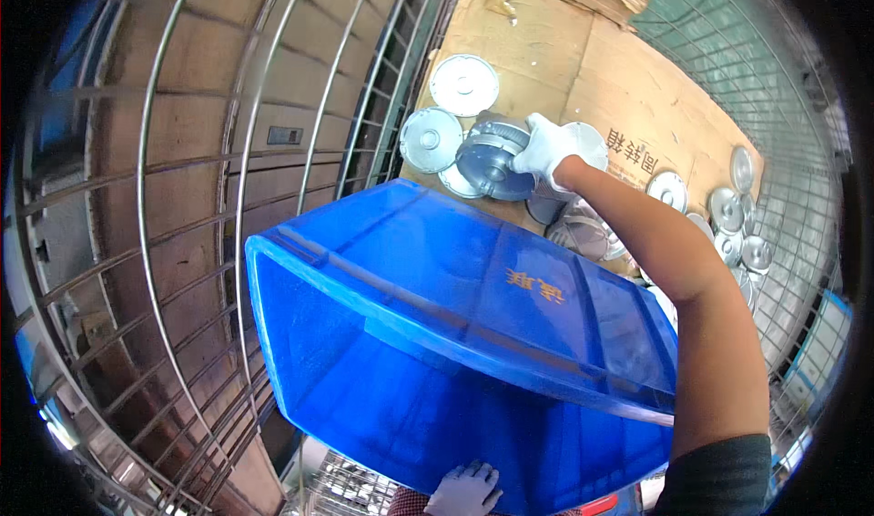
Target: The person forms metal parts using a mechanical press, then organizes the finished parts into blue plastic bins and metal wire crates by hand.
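Note:
My right hand [551,149], in a white glove, reaches past the blue crate and is closed on the edge of a dark grey round metal part [496,163]. Several pale round metal discs [431,140] lie around that part, and another disc [585,143] sits partly behind my hand. The large blue plastic crate [455,270] is tipped on its side, its opening toward me, with only bare walls showing inside. At the bottom, my gloved left hand [464,490] holds the crate's near rim, its fingers laid over the edge.
A wire mesh cage wall [264,88] rises on the left, and more mesh [783,106] runs along the right. Brown cardboard [583,61] lines the cage floor beneath the discs. Further metal discs [728,211] lie in a loose pile at the right, beyond my forearm.

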`<state>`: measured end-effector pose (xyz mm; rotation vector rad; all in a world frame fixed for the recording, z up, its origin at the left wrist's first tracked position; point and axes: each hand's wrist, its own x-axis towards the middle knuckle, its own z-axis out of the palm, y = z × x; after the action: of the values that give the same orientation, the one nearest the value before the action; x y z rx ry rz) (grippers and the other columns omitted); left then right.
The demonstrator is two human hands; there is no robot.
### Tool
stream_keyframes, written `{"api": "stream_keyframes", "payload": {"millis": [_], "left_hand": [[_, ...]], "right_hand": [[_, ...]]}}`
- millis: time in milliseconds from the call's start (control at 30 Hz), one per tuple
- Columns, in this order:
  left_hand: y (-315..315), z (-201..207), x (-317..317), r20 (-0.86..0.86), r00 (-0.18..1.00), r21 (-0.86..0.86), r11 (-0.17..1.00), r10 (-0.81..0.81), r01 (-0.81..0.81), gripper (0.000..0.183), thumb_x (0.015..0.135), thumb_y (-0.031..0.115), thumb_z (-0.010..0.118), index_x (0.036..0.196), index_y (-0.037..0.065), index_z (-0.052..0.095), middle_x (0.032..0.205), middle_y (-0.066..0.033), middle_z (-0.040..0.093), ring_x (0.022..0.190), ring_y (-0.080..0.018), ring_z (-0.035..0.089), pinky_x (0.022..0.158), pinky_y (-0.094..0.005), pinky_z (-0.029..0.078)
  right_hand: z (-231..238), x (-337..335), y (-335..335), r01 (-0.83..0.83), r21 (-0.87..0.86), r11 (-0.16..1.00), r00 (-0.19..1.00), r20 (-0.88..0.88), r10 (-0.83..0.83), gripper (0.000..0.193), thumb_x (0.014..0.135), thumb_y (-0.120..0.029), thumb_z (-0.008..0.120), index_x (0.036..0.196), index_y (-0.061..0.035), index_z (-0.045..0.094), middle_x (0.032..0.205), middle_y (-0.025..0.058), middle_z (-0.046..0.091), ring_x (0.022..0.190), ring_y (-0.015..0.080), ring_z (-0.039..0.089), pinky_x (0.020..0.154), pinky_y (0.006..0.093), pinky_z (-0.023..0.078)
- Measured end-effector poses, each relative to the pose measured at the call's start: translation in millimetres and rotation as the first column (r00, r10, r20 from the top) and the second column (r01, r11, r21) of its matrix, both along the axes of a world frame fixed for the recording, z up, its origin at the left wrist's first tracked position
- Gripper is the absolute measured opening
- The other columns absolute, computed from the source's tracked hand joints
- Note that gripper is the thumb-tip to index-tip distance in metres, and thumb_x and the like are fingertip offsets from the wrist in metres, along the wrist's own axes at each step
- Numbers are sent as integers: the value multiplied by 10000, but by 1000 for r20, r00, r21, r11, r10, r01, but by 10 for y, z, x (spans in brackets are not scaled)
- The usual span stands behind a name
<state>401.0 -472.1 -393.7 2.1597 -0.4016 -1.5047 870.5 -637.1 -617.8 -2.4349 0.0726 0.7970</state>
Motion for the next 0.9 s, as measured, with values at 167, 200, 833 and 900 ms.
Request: {"api": "stream_keyframes", "payload": {"millis": [167, 200, 833, 900], "left_hand": [[20, -138, -157, -101, 994, -39, 998, 38, -42, 450, 877, 396, 531, 1155, 49, 596, 1208, -170, 598, 1156, -322, 545, 943, -481, 431], [8, -157, -187, -42, 998, -53, 998, 35, -37, 447, 872, 397, 537, 1149, 51, 597, 1200, -167, 598, 1157, -322, 539, 943, -483, 427], [16, 42, 190, -85, 993, -165, 982, 77, -90, 367, 854, 358, 566, 1083, 78, 628, 1128, -113, 622, 1131, -295, 549, 925, -446, 436], [-26, 205, 369, -2, 985, -188, 968, 170, -167, 365, 845, 361, 582, 1087, 92, 630, 1153, -120, 619, 1137, -293, 549, 942, -453, 429]], "right_hand": [[-339, 77, 261, -284, 250, 926, 894, -280, 350, 687, 548, -237, 780, 1167, 0, 598, 1012, 192, 686, 909, 284, 667, 800, 357, 525], [-462, 50, 352, -217, 398, 891, 773, -488, 406, 806, 555, -264, 808, 1269, 4, 545, 1124, 171, 660, 998, 250, 635, 862, 353, 503], [1322, -632, -715, -315, 525, 791, 762, -357, 541, 605, 940, -471, 527, 1337, -15, 504, 1337, 218, 527, 1273, 331, 474, 1079, 367, 352], [1892, -849, -1044, -270, 470, 841, 781, -404, 477, 581, 938, -421, 562, 1340, -5, 501, 1291, 199, 570, 1214, 285, 531, 1042, 351, 388]]}}
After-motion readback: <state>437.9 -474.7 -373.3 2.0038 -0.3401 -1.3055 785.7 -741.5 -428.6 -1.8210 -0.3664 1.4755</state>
